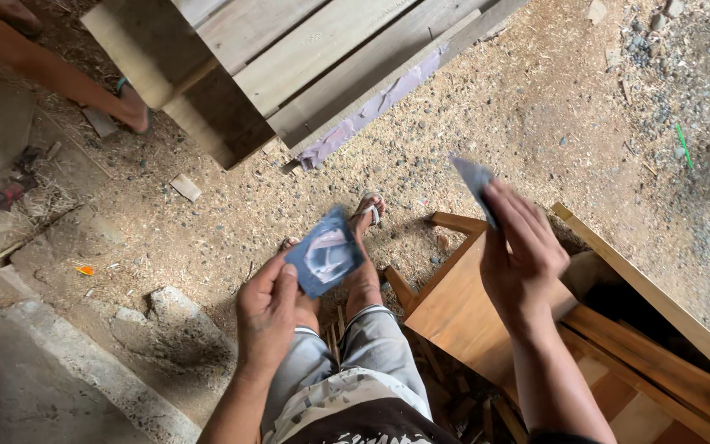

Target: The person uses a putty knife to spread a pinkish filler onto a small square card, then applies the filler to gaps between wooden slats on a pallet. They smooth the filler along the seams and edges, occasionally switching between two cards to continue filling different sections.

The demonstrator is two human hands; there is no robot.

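Observation:
My left hand pinches a worn blue-grey square of sandpaper between thumb and fingers, held above my sandalled feet. My right hand is raised to the right and grips a second, smaller blue-grey piece of sandpaper that sticks up from its fingertips. Below the right hand stands a piece of brown wooden furniture with slats and a frame. My legs in grey shorts are visible between the two hands.
Stacked wooden planks fill the top centre. Another person's foot and leg are at the top left. A purple strip lies under the planks. Sawdust and gravel cover the ground; a concrete slab lies lower left.

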